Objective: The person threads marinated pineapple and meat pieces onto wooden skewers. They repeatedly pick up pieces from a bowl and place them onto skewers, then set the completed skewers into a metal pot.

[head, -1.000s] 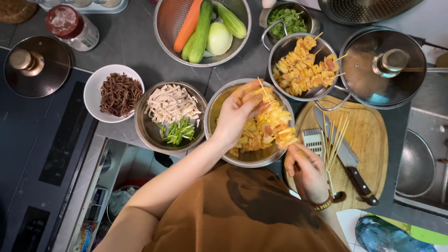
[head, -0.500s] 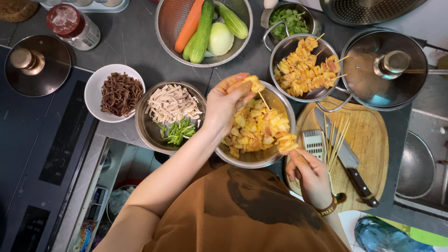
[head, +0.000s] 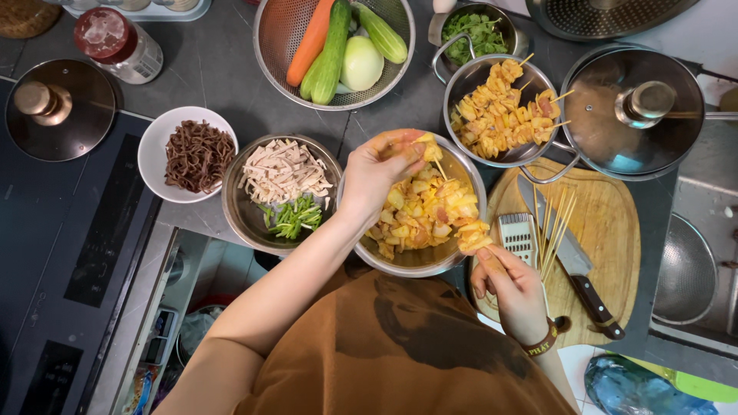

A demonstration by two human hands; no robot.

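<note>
Left hand (head: 380,165) pinches a yellow chunk (head: 427,147) on the skewer (head: 440,169); right hand (head: 511,288) grips the loaded end over the bowl (head: 407,260), cutting board (head: 607,230) beside.

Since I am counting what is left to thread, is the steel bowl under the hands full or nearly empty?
Roughly half full. Yellow marinated chunks cover most of the steel bowl, with bare metal showing along its near wall.

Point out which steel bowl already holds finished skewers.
The handled steel bowl at upper right, beside the lidded pan: its yellow pieces sit threaded on sticks, unlike the loose pieces in the bowl under the hands.
</note>
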